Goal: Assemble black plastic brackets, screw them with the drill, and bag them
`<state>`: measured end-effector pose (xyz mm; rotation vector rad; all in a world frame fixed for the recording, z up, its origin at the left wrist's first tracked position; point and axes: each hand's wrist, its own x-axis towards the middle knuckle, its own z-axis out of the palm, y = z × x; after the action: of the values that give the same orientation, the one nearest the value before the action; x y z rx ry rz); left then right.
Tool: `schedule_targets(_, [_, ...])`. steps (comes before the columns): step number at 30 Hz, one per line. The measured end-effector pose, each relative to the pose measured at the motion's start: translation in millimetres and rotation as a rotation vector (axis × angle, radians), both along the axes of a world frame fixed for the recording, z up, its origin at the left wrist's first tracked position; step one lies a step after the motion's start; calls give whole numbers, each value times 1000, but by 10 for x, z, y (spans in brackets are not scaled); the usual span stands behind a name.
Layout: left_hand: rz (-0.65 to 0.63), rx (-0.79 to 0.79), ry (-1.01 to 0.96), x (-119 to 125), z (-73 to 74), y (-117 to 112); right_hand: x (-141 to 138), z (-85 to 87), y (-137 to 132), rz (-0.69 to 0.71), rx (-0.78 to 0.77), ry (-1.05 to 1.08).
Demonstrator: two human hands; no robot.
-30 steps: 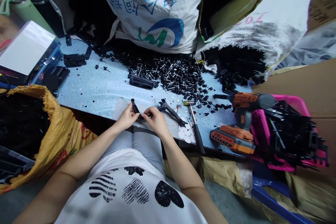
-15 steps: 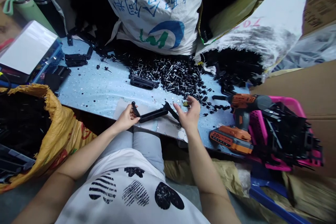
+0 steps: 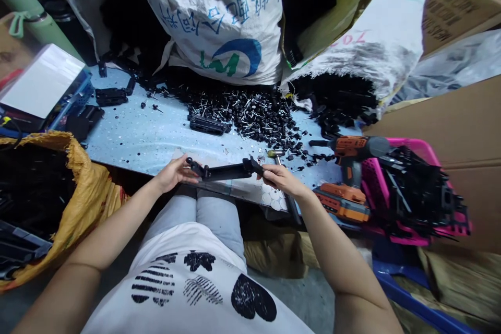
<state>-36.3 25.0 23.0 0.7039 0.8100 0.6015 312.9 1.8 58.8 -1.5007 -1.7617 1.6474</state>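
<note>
Pinching a black bar endwise, left hand and right hand outstretched.

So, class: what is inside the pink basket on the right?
The pink basket holds a heap of long black plastic parts, some jutting over its rim. Whatever lies beneath them, and its bottom, is covered.

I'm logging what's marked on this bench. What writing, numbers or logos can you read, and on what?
"702": upside down in red on the right sack.
Blue characters and a blue-green logo on the middle sack: upside down, not readable.
Cardboard box print: too blurred.
Orange drill label: too small.
</note>
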Motion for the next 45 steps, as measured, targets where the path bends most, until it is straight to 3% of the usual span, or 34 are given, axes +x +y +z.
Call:
schedule_targets(3, [-60,-224,31,46,63,186,-9,112,-2,29,20,-22])
schedule_targets(5, [-20,-232,68,160,79,247,-42,130,6,31,-6,-22])
schedule_targets(8, [148,-4,84,349,114,247,-107,97,3,-49,-100,55])
schedule_targets(11, [183,200,42,445,179,241,-161,44,-20,-138,-218,169])
schedule_targets(14, [75,148,30,452,218,290,-199,5,-45,-181,-318,204])
schedule_targets(18, [-75,-7,140,500,155,295,-292,-38,-77,-181,-384,179])
schedule_targets(24, [-448,-91,247,636,38,121,-484,-98,-117,-79,-424,185])
schedule_targets(27, [-500,-64,267,624,39,132,-503,-121,-129,-61,-500,201])
schedule_targets(29, [-500,41,304,609,58,134,-500,-116,-145,-20,-494,211])
schedule_targets(31, [-416,245,380,595,93,93,-498,-75,-170,68,-376,194])
schedule_targets(33, [-318,522,466,576,142,7,-503,4,-203,190,-167,108])
schedule_targets(36, [-287,894,571,528,226,-143,-532,145,-271,338,183,-112])
schedule_targets(40, [-305,1150,638,406,353,-270,-596,274,-411,364,505,-262])
schedule_targets(42, [-331,1260,653,329,433,-315,-624,332,-483,363,595,-271])
schedule_targets(45, [-362,1420,684,240,552,-365,-637,439,-516,491,702,-296])
